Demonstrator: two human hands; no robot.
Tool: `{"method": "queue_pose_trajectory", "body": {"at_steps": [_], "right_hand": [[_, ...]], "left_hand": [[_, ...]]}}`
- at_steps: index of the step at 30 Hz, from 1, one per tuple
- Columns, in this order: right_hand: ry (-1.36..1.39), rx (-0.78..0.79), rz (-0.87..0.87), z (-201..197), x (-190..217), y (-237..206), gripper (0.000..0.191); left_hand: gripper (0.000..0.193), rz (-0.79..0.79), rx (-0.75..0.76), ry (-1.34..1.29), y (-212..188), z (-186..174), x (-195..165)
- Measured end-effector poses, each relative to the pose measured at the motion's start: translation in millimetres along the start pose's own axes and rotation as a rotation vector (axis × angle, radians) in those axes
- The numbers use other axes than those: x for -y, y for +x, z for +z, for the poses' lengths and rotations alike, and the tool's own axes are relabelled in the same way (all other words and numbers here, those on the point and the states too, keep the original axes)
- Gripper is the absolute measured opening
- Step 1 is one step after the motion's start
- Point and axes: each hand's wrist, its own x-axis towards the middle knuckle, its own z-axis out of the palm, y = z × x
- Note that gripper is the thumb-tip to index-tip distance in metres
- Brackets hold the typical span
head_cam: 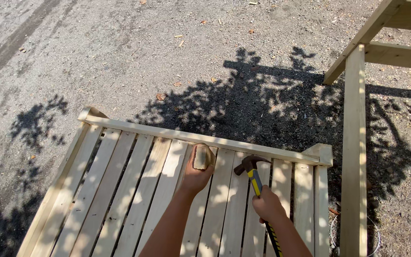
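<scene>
Hands hold block, hammer.

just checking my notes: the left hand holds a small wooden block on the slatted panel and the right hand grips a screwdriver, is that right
Not quite. The head view shows the right hand gripping a hammer with a yellow and black handle, not a screwdriver. The rest holds: the left hand holds a small wooden block on the slatted panel.

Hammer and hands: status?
Left hand grips small wood block against slatted panel. Right hand holds hammer, head raised beside block. Nothing between them.
</scene>
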Motion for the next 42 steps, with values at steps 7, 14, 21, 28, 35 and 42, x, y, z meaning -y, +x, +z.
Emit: {"method": "queue_pose_trajectory", "body": {"at_steps": [7, 14, 21, 28, 35, 42], "right_hand": [[0.154, -0.095, 0.146, 25, -58, 38, 0.035], [-0.295, -0.586, -0.004, 46, -74, 52, 0.037], [-0.275, -0.759, -0.172, 39, -64, 46, 0.03], [-0.158, -0.866, -0.425, 11, 29, 82, 0.014], [-0.323, -0.658, -0.306, -18, 114, 152, 0.023], [-0.214, -0.495, 0.087, -33, 143, 196, 0.041]], "left_hand": [[0.089, -0.158, -0.022, 0.154, 24, 13, 20], [0.089, -0.013, 0.054, 0.056, 38, -13, 17], [0.048, 0.0, 0.049, 0.261, 45, -48, -23], [0.045, -0.282, -0.168, -0.622, 124, -79, -5], [0.056, -0.47, -0.389, -0.848, 176, -35, 45], [0.062, 0.278, -0.149, 0.234, 203, -14, 77]]}}
